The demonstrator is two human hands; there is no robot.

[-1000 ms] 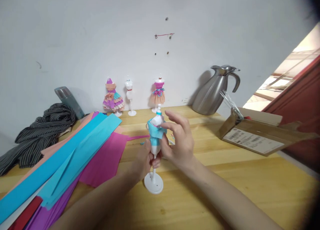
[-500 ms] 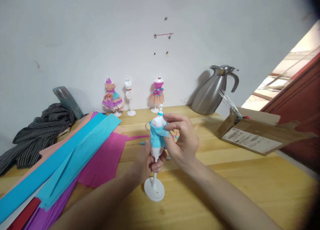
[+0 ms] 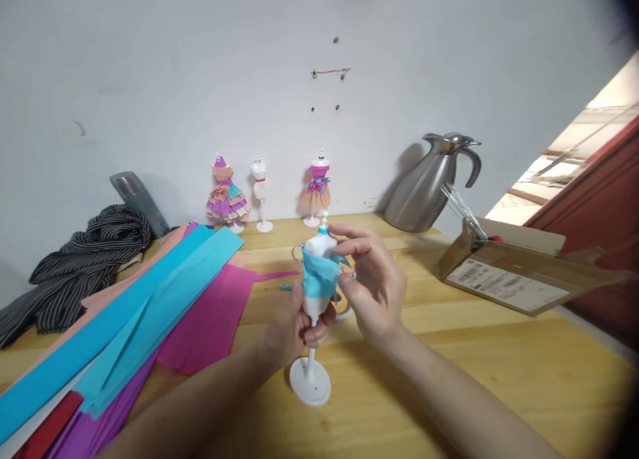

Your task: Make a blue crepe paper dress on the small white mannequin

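- At far left we have a striped cloth [image 3: 90, 249] bunched on the table [image 3: 499, 352], with layered paper strips [image 3: 164, 293] just beside it.
- Our left hand [image 3: 290, 326] is closed around the small dress form [image 3: 315, 307], fingers about the top of its stem [image 3: 311, 356].
- The dress form is in front of us, between both hands; whether its round base [image 3: 310, 382] meets the table we cannot tell. We judge it light, stiff and rather slippery plastic, best held by the stem.
- The blue wrap [image 3: 319, 277] around its torso looks thin and soft, easily creased or torn; we would take it lightly by the edge.
- Our right hand [image 3: 378, 283] is curved, thumb and forefinger apart, at the wrap's right edge; we cannot tell whether a fingertip touches.
- Farther right: a steel pitcher [image 3: 419, 189], then a carton [image 3: 514, 273].
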